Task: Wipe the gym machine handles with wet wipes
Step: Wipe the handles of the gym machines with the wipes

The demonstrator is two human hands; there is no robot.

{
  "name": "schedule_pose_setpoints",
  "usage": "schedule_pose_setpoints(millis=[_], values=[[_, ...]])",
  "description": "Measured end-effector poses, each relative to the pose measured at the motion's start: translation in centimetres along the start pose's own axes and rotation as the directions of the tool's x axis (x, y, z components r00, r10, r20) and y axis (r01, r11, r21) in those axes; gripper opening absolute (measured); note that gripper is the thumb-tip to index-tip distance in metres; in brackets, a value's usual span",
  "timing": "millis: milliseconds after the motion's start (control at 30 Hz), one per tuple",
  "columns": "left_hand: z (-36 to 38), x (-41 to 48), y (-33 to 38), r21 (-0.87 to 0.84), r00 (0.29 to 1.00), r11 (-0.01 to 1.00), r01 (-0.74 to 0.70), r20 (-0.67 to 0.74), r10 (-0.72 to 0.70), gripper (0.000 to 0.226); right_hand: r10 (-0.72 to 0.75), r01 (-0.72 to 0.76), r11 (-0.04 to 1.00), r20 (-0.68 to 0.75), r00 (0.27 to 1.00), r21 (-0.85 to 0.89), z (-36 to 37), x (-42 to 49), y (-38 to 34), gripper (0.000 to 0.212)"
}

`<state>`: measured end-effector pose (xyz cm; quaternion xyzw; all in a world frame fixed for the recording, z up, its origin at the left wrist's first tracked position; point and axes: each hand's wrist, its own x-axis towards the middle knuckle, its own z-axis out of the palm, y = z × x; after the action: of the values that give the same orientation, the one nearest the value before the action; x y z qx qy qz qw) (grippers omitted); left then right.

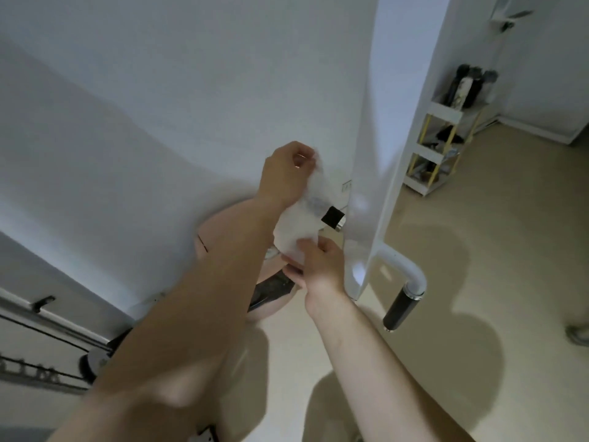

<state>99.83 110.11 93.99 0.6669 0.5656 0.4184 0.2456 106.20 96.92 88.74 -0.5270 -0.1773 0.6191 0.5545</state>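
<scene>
While left hand (285, 173) pinches wet wipe (296, 228), right hand (322, 263) grips it, over handle (333, 217)

The left hand (287, 173) and right hand (322, 260) are bare. The left forearm (207, 298) is bare up to the frame's edge, looks broad, and is blurred close to the camera. The right forearm (360, 355), also bare, is sharper, with fine hairs along it. Knuckle creases show on the right hand.
</scene>
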Motion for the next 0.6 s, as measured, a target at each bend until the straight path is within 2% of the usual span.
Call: schedule_pose_setpoints(millis=[67, 133, 200, 267, 300, 367, 400, 433, 467, 500, 533, 567, 600], values=[[0.5, 0.5, 0.1, 0.279, 0.998, 0.959, -0.054, 0.051, 0.042, 0.014, 0.007, -0.005, 0.999, -0.043, 0.999, 0.045, -0.6, 0.1, 0.8, 0.011], [0.6, 0.6, 0.3, 0.513, 0.993, 0.850, -0.118, 0.085, 0.087, 0.021, -0.077, 0.082, 0.995, -0.087, 0.993, 0.056, -1.1, 0.4, 1.7, 0.012], [0.3, 1.1, 0.1, 0.599, 0.991, 0.791, -0.119, 0.123, 0.056, 0.022, -0.186, 0.186, 0.983, -0.112, 0.976, -0.006, -0.9, 0.5, 2.1, 0.007], [-0.2, 1.1, -0.4, 0.616, 0.994, 0.782, -0.091, 0.105, 0.034, 0.028, -0.173, 0.172, 0.985, -0.089, 0.981, -0.020, -0.9, 0.8, 2.7, 0.007], [-0.7, 0.7, -0.6, 0.554, 0.998, 0.830, -0.064, 0.033, 0.055, 0.033, -0.113, 0.113, 0.994, -0.062, 0.992, -0.001, -0.9, 0.8, 2.7, 0.010], [-1.2, -1.3, -1.2, 0.195, 0.971, 0.981, 0.000, -0.234, 0.047, 0.027, 0.000, 0.000, 1.000, -0.009, 1.000, 0.029, -1.0, 0.9, 3.0, 0.015], [-1.2, -2.6, -1.9, -0.005, 0.947, 0.999, 0.048, -0.318, -0.047, 0.020, 0.018, -0.018, 1.000, 0.003, 1.000, 0.023, -1.0, 1.2, 3.1, 0.016], [-1.0, -4.1, -2.5, -0.157, 0.942, 0.977, 0.146, -0.281, -0.186, 0.016, 0.029, -0.030, 0.999, 0.013, 0.999, 0.019, -1.0, 1.4, 3.1, 0.018], [-0.6, -5.5, -3.4, -0.263, 0.938, 0.922, 0.284, -0.122, -0.324, 0.015, 0.049, -0.049, 0.999, 0.014, 0.999, 0.006, -1.0, 1.5, 3.1, 0.022], [-0.2, -6.6, -4.3, -0.338, 0.906, 0.842, 0.420, 0.100, -0.412, 0.015, 0.075, -0.075, 0.997, 0.008, 0.997, -0.012, -1.0, 1.7, 3.1, 0.027], [0.3, -7.5, -5.2, -0.398, 0.850, 0.752, 0.525, 0.299, -0.435, 0.017, 0.105, -0.105, 0.994, -0.001, 0.995, -0.037, -1.0, 1.8, 3.0, 0.031], [0.7, -8.1, -6.1, -0.456, 0.804, 0.670, 0.586, 0.432, -0.409, 0.020, 0.134, -0.134, 0.989, -0.008, 0.991, -0.058, -0.9, 1.7, 2.9, 0.036], [0.9, -8.4, -6.8, -0.501, 0.786, 0.620, 0.604, 0.503, -0.360, 0.027, 0.167, -0.167, 0.984, -0.017, 0.986, -0.063, -0.9, 1.7, 2.8, 0.043]])
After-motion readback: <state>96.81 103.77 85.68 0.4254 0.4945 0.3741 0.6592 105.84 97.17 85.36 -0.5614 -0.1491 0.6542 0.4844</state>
